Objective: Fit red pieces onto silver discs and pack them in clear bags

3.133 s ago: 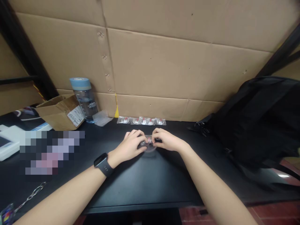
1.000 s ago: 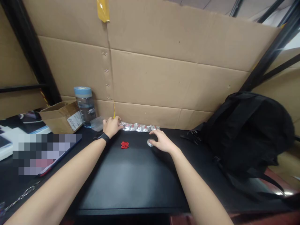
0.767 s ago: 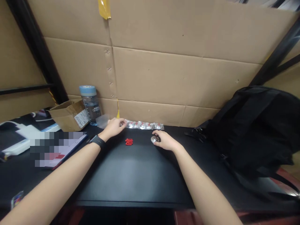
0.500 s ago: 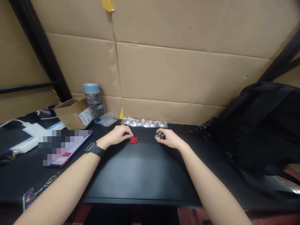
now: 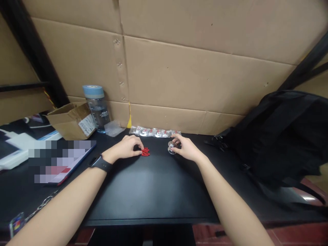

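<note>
So both bare hands are working low over the black counter (image 5: pixel 153 193), around the middle of the frame. The left arm runs in diagonally from the lower left, smartwatch (image 5: pixel 100 164) on the wrist, then the left hand (image 5: pixel 127 147) levels off and points right, knuckles up. Its thumb and index finger come together at the left edge of a folded red cord (image 5: pixel 146 152), touching it, but I can't tell if they've really got a grip on it. The cord itself lies on the counter just left of center.

The right arm slants up from the lower right, and the right hand (image 5: pixel 187 149) bends in to the left, palm side facing the other hand. Fingers are curled round a shiny silver double-disc piece (image 5: pixel 171 149), thumb on the near side and index on the far side, pretty much holding it. That sits a bit right of center, well apart from the cord. Behind both, a row of clear plastic packets (image 5: pixel 156 133) lines the foot of the cardboard wall (image 5: pixel 179 78).
</note>
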A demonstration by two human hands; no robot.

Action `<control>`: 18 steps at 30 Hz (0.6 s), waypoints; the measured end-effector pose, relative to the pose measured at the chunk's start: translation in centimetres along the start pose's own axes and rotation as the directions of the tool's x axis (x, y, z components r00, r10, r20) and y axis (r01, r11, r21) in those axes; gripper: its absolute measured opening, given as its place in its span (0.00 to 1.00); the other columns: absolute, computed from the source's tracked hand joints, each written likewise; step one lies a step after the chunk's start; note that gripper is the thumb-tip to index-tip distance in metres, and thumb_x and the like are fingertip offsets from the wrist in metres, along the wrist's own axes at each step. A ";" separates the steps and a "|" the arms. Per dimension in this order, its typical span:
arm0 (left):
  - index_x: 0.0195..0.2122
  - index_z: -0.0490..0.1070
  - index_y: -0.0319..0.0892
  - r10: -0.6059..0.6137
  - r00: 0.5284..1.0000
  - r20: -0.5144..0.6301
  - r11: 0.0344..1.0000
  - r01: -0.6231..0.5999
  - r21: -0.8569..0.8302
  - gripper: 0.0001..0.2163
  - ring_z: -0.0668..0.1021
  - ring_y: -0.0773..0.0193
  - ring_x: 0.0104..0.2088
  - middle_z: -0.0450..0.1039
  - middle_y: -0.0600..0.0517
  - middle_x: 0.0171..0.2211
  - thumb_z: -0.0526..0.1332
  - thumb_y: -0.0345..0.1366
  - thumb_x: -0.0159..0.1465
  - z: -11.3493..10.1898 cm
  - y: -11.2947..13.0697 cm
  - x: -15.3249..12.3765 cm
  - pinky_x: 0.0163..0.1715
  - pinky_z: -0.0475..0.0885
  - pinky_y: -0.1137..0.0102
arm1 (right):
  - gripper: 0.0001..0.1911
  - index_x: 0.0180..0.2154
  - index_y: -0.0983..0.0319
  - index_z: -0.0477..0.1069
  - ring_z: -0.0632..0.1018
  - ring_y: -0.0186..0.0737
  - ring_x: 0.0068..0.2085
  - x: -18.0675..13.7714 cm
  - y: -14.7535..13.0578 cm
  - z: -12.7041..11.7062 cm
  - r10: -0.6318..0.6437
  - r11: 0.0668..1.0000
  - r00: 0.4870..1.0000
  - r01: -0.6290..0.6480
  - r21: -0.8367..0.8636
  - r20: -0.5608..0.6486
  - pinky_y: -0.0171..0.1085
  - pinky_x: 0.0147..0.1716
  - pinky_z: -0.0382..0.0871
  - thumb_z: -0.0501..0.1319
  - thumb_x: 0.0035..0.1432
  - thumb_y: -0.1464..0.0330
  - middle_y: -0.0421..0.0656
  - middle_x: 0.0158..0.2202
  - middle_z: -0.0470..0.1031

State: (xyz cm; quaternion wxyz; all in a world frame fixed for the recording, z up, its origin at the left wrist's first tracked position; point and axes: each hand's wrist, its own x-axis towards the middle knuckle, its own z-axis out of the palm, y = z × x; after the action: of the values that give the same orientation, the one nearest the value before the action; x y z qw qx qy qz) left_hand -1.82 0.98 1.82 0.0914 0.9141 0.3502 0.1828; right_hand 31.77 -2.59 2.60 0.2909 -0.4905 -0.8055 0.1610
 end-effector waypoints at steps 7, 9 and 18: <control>0.34 0.81 0.47 0.037 0.999 -0.034 0.996 -0.034 0.086 0.04 0.78 0.57 0.45 0.80 0.52 0.40 0.65 0.36 0.64 -0.4 1.4 0.3 0.48 0.64 0.64 | 0.26 0.54 0.55 0.71 0.78 0.41 0.43 0.0 0.0 0.1 -0.033 0.999 0.999 0.033 0.022 -0.023 0.40 0.44 0.71 0.71 0.54 0.67 0.43 0.44 0.79; 0.35 0.79 0.46 0.027 0.996 -0.084 0.997 -0.020 0.079 0.05 0.79 0.57 0.44 0.81 0.52 0.39 0.63 0.35 0.64 -0.6 1.7 0.3 0.48 0.64 0.64 | 0.25 0.54 0.55 0.71 0.78 0.40 0.42 0.1 -0.3 0.4 -0.054 0.997 0.998 0.056 0.043 -0.045 0.40 0.43 0.71 0.71 0.54 0.67 0.42 0.45 0.79; 0.34 0.76 0.44 -0.112 0.957 -0.268 0.963 0.038 -0.266 0.02 0.80 0.62 0.33 0.81 0.54 0.34 0.64 0.34 0.64 0.0 4.5 0.7 0.38 0.70 0.69 | 0.25 0.52 0.56 0.70 0.79 0.42 0.45 0.2 -3.3 3.8 -0.105 0.927 0.966 0.181 0.327 -0.237 0.40 0.42 0.74 0.72 0.53 0.65 0.45 0.49 0.78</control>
State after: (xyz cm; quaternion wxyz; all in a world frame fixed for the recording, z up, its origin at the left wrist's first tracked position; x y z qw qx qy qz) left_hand 1.46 -1.89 3.32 0.1660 0.8452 0.3673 0.3508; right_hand 26.99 -3.83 1.49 0.4692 -0.3859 -0.7621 0.2241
